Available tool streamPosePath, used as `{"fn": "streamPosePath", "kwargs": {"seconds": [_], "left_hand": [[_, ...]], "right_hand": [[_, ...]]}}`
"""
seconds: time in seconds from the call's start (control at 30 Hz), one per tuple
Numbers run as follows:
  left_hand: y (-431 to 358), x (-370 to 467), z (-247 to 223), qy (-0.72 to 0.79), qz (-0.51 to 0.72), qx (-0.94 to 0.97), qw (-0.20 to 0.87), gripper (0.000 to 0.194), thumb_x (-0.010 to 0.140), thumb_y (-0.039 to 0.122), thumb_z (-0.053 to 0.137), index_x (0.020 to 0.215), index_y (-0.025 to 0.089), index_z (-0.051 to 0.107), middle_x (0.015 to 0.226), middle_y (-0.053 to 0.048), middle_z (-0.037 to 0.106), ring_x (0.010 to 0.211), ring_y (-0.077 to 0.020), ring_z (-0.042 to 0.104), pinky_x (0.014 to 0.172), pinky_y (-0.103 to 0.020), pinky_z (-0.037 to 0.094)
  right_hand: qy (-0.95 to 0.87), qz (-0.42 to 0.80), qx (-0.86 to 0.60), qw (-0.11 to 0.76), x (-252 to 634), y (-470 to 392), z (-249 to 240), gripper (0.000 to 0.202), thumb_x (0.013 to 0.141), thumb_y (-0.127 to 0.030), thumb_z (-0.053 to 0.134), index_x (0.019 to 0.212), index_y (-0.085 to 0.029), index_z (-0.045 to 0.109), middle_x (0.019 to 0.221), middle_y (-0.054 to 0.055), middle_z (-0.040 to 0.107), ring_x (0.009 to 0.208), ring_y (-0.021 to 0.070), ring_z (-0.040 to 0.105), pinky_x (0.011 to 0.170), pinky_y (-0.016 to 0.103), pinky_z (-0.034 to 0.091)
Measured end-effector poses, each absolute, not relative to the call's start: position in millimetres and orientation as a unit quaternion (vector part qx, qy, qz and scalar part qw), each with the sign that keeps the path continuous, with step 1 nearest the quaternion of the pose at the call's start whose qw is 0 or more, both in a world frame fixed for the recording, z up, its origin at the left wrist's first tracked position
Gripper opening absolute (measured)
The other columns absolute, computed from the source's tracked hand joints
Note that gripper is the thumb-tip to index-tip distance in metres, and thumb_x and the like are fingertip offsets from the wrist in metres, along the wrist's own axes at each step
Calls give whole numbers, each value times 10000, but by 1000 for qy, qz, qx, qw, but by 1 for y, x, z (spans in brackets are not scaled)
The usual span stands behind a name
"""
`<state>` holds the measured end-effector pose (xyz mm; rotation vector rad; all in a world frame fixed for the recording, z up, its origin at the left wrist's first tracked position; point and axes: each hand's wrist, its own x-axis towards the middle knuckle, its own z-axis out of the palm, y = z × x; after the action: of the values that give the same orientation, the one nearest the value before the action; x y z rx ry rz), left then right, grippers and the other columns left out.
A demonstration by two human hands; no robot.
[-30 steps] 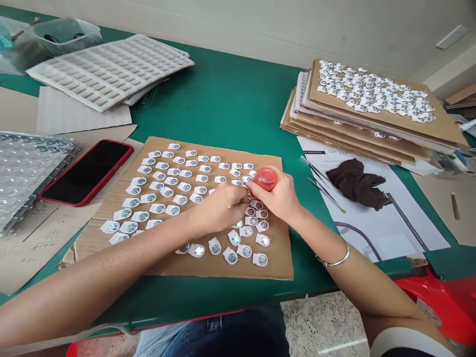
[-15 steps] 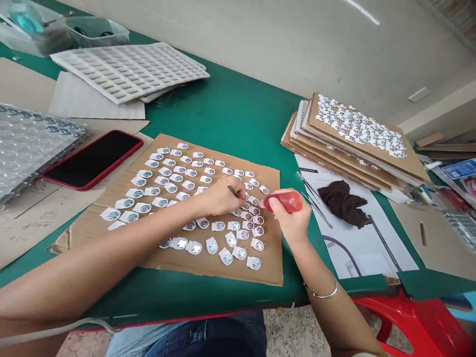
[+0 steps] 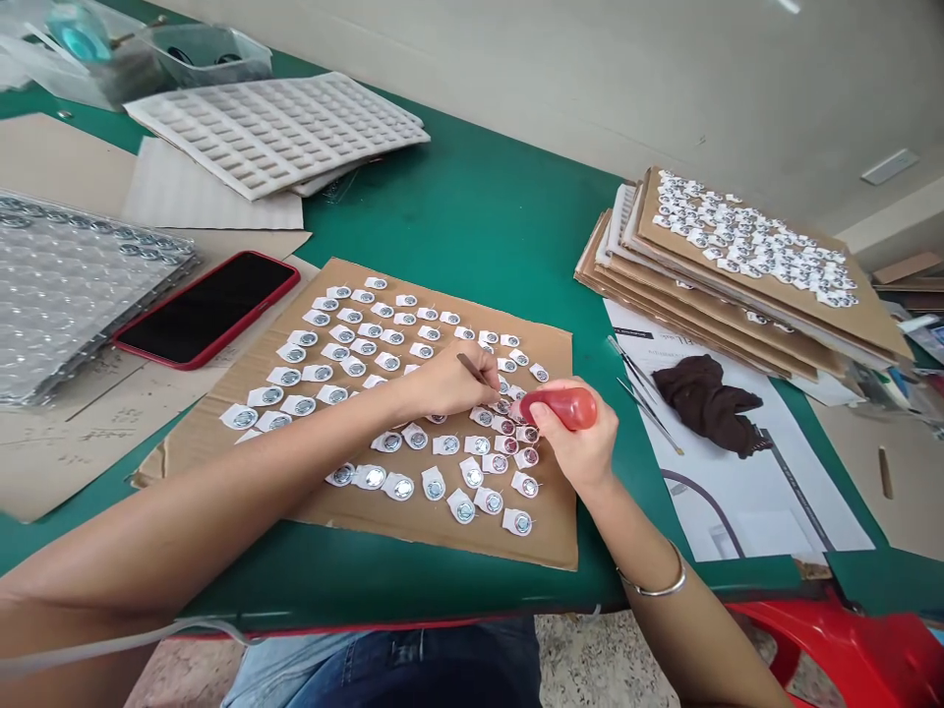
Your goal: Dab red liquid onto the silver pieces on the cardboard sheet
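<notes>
My left hand (image 3: 458, 379) is closed on a thin dark tool (image 3: 472, 370), probably tweezers, over the right part of a cardboard sheet (image 3: 243, 372). Rows of small white tabs with round silvery discs (image 3: 461, 505) lie on that sheet. In my right hand (image 3: 590, 442) is a small red bottle (image 3: 564, 406), gripped with its nozzle pointing left, close to the discs beside my left fingertips. Several discs near the nozzle look reddish (image 3: 505, 444). The tips of the tool and nozzle are too small to make out.
At the left lie a red-cased phone (image 3: 210, 307) and a clear bubbled tray (image 3: 66, 285). White moulded trays (image 3: 280, 128) and plastic bins (image 3: 210, 61) stand behind. To the right are stacked cardboard sheets (image 3: 744, 295), a dark cloth (image 3: 704, 398), tweezers (image 3: 649, 398) and printed paper (image 3: 782, 521).
The view has shifted, so most things appear slightly further right. Against the sheet, my left fingers and the bottle nozzle have moved only a little; both hands keep their hold.
</notes>
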<state>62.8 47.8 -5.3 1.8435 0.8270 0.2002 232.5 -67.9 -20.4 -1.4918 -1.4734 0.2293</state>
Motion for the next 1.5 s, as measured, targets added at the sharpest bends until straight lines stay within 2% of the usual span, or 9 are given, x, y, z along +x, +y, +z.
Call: {"fn": "streamPosePath", "kwargs": {"seconds": [0.6, 0.93, 1.1, 1.5], "left_hand": [[48, 63, -7, 340, 94, 780, 517, 132, 679, 235, 614, 734, 133, 677, 675, -34, 641, 533, -93, 510, 446, -213, 363], [47, 63, -5, 359, 87, 774, 514, 114, 678, 263, 647, 716, 160, 679, 721, -36, 661, 569, -109, 545, 448, -209, 371], [47, 63, -6, 359, 82, 774, 515, 107, 688, 256, 646, 718, 158, 677, 680, -32, 653, 552, -110, 540, 437, -208, 365], [47, 64, -9, 354, 90, 768, 527, 91, 696, 242, 637, 719, 162, 674, 714, -38, 672, 606, -130, 591, 489, -222, 421]], "right_hand": [[-620, 111, -607, 484, 234, -70, -20, 171, 733, -313, 707, 830, -201, 623, 791, 13, 649, 738, 162, 616, 695, 325, 501], [-621, 110, -597, 495, 233, -68, -21, 188, 727, -312, 719, 840, -199, 621, 790, 14, 652, 732, 152, 611, 686, 313, 499], [-622, 109, -597, 495, 234, -68, -20, 183, 727, -308, 719, 836, -198, 621, 784, 14, 653, 720, 152, 611, 677, 315, 499], [-614, 108, -609, 490, 237, -68, -18, 154, 742, -307, 706, 809, -197, 621, 774, 6, 657, 718, 143, 614, 689, 302, 497]]}}
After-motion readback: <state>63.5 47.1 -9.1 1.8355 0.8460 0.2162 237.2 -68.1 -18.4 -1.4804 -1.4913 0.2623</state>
